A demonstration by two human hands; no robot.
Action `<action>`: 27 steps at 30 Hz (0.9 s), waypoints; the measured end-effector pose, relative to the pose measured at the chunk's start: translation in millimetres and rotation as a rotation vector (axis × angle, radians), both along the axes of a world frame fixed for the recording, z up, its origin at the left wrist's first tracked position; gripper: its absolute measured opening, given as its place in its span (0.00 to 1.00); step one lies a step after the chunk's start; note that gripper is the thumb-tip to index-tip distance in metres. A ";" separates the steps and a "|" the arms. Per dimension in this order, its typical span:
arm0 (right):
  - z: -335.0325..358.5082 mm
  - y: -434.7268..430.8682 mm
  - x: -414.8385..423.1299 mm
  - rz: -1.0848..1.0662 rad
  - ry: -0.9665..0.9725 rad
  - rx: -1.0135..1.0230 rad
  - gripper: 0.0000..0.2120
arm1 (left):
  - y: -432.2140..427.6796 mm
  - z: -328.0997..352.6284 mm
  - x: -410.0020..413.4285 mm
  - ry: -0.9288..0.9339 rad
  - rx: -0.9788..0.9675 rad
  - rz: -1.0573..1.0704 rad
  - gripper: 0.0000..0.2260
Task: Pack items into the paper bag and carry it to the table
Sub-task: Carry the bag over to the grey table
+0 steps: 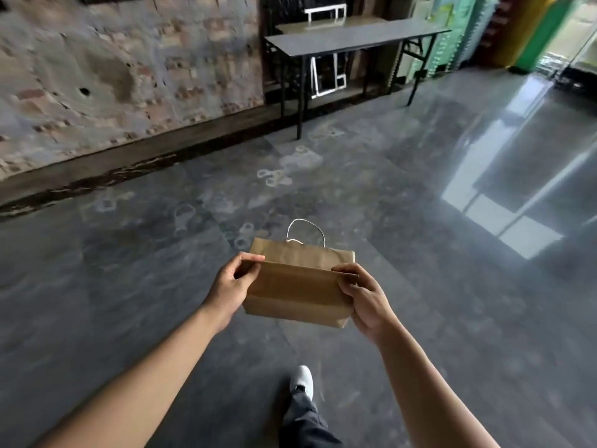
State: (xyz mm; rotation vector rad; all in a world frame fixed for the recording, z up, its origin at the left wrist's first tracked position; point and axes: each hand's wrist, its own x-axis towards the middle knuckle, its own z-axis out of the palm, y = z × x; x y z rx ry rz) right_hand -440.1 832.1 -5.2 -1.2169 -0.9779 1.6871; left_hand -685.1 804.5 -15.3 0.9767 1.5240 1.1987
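Observation:
A brown paper bag (pixel 297 286) hangs in the air in front of me, its top folded over and a white cord handle (pixel 305 232) sticking up on its far side. My left hand (pixel 232 284) pinches the bag's upper left corner. My right hand (pixel 363 297) grips its right edge. What is inside the bag is hidden. A long dark folding table (pixel 352 38) stands far ahead against the wall, well beyond the bag.
A rough brick wall (pixel 113 69) runs along the left. The dark floor (pixel 420 253) is glossy with window reflections on the right. White frames (pixel 326 74) lean behind and under the table. My leg and white shoe (pixel 302 381) show below the bag.

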 end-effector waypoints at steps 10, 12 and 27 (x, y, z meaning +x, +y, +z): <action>34.4 300.7 -68.6 0.088 -0.040 0.006 0.11 | 270.5 21.4 -61.1 -0.051 0.032 0.117 0.07; 32.4 358.8 -81.6 0.091 -0.056 0.015 0.10 | 328.1 13.7 -75.6 -0.077 0.025 0.122 0.09; 45.5 915.2 -173.0 -0.065 0.022 0.033 0.07 | 920.8 30.6 -177.5 -0.058 0.068 -0.012 0.08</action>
